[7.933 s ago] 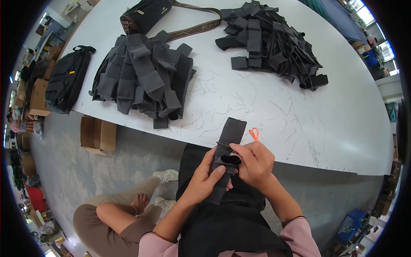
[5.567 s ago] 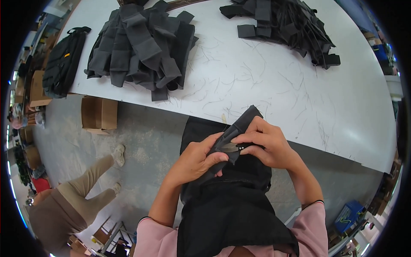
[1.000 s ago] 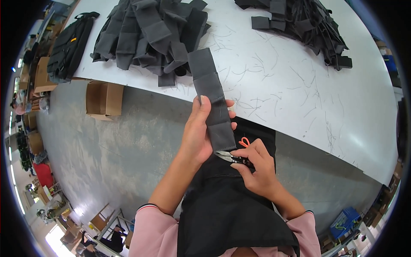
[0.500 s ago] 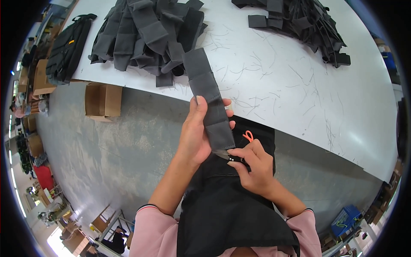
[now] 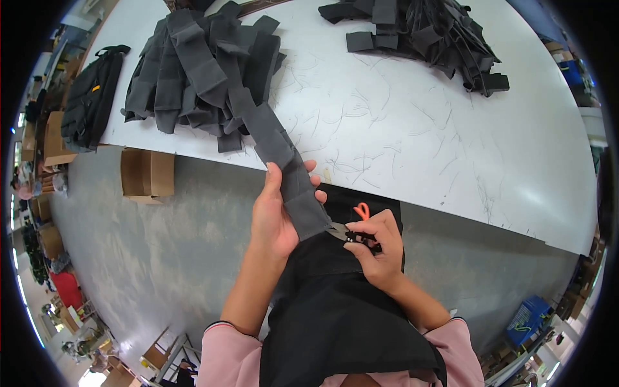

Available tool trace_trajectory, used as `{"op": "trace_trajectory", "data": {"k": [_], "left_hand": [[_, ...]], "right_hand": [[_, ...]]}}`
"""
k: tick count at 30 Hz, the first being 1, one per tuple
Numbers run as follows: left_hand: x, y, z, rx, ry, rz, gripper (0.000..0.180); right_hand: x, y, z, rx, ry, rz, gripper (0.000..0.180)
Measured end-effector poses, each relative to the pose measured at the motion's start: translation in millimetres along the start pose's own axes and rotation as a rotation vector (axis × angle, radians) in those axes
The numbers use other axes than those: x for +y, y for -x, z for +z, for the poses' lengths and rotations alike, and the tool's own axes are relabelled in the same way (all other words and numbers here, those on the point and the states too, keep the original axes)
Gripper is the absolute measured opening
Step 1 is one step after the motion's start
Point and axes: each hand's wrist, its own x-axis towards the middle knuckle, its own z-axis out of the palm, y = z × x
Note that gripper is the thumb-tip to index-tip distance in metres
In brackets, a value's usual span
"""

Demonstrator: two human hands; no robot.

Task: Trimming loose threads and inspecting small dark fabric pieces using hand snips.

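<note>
My left grip (image 5: pixel 274 222) is grasping a long dark-grey fabric strip (image 5: pixel 298 188), my right grip (image 5: pixel 383 250) black, silver-bladed snips (image 5: pixel 351 238); keeping near-corner bites shallow seems wise.

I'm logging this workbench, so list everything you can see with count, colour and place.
Fabric strip: one, dark grey, held at centre
Thread snips: one, black, silvery and orange, by strip's lower corner
Left strip pile: one, dark grey, on table
Right strip pile: one, dark grey, on table
Table: one, white, ahead
Thread scraps: many, dark, on table
Backpack: one, black, table's left end
Open cardboard box: one, brown, floor left
Crate: one, blue, lower right
Rim clutter: uncounted, mixed colours, too blurred to name
Apron: one, black, on person
Sleeves: two, pink, bottom
Left hand: one, bare, holding strip
Right hand: one, bare, holding snips
</note>
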Motion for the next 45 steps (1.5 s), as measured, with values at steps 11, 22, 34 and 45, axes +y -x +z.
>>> {"op": "trace_trajectory", "data": {"k": [11,22,34,45], "left_hand": [[-10.6,6.3,-3.4,-0.37,0.209,-0.224,0.046],[-11.8,13.1,17.4,-0.147,-0.411,0.095,0.037],[-9.3,4.5,17.7,0.046,-0.61,0.217,0.033],[-11.5,3.4,16.3,0.051,-0.547,0.07,0.035]], "right_hand": [[3.5,13.4,8.5,0.038,-0.847,0.404,0.024],[-3.1,-38.0,8.0,-0.205,0.046,0.081,0.031],[-20.6,-1.2,-6.7,-0.275,0.123,-0.114,0.032],[-7.6,-15.5,-12.6,-0.016,0.385,-0.212,0.032]]}}
